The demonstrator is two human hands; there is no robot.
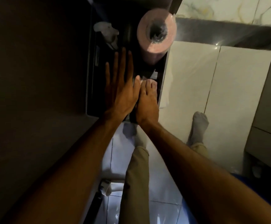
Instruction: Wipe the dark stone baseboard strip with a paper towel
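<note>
Left hand [121,92] flat with fingers spread wide on dark strip [97,65], right hand [147,102] fingers pressing paper towel [153,76] near pink roll [155,34].

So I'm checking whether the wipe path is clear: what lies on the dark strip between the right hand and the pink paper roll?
In the head view, only a small white scrap of paper lies between the right hand and the pink paper roll.

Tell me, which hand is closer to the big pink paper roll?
Left. The left hand lies flat with its fingers stretched up beside the pink paper roll. The right hand sits lower, below the roll, pressing on a white scrap.
</note>
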